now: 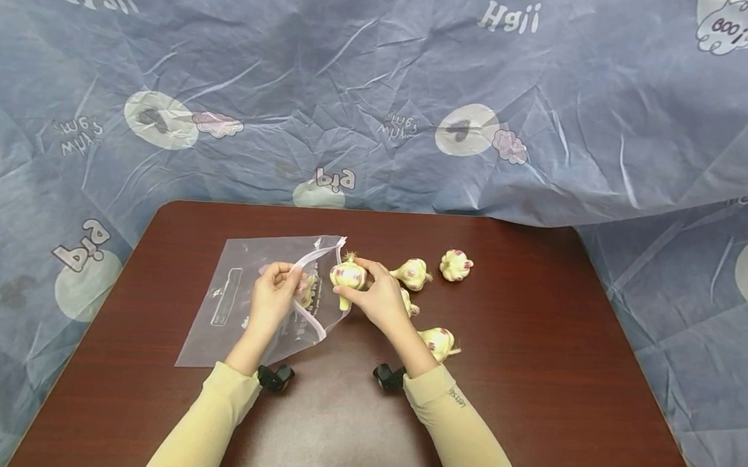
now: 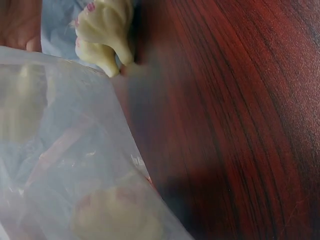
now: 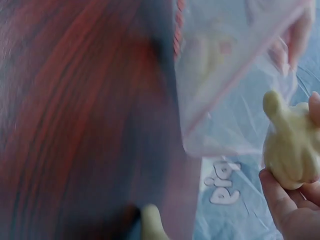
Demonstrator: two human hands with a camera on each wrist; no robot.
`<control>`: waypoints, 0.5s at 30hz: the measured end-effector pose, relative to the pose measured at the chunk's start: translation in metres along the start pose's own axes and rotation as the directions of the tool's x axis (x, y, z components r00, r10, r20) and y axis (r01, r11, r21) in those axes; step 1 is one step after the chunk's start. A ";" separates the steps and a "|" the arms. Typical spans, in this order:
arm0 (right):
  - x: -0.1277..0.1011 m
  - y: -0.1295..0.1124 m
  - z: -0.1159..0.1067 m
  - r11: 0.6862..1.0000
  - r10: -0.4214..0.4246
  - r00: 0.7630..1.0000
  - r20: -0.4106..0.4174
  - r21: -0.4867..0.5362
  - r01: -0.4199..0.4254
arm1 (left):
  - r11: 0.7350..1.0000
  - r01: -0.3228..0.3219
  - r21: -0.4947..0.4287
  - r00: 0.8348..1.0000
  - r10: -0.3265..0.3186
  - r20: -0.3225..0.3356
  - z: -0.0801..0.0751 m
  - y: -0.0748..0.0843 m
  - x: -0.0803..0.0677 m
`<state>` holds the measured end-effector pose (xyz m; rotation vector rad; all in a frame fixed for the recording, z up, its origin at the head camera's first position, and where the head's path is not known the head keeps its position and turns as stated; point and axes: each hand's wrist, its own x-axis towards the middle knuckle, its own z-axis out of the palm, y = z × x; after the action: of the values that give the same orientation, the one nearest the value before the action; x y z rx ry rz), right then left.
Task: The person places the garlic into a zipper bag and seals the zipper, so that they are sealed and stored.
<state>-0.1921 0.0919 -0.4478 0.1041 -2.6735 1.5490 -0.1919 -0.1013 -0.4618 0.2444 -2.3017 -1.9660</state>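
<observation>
Left hand (image 1: 273,295) pinched open the clear zip-top plastic bag (image 1: 245,304) on the brown table (image 1: 532,389). Right hand (image 1: 379,295) gripped a pale garlic bulb (image 1: 348,276) at its mouth; insertion judged in hand, needing a wider opening.

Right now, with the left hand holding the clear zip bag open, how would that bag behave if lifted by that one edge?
Probably floppy: the clear zip bag is thin film, and its mouth sags where the left hand pinches it. Likely light, since it seems to hold only one garlic bulb so far. It may slide easily on the smooth table when the bulb in the right hand pushes in.
</observation>
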 end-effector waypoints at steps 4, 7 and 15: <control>0.001 0.000 0.013 0.998 -0.036 0.999 0.022 -0.041 0.037 | 1.000 0.004 0.009 1.000 -0.004 0.006 0.000 0.001 -0.001; 0.000 0.001 0.019 0.997 -0.039 0.998 0.053 -0.061 0.042 | 1.000 0.012 -0.005 1.000 -0.012 0.009 0.000 0.002 -0.001; 0.001 0.005 0.030 0.986 -0.021 0.986 0.166 -0.161 0.048 | 0.999 0.016 -0.047 1.000 -0.015 0.009 0.002 0.005 -0.002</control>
<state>-0.1935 0.0689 -0.4672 0.2805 -2.8956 1.3586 -0.1901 -0.0982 -0.4568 0.2509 -2.2625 -2.0296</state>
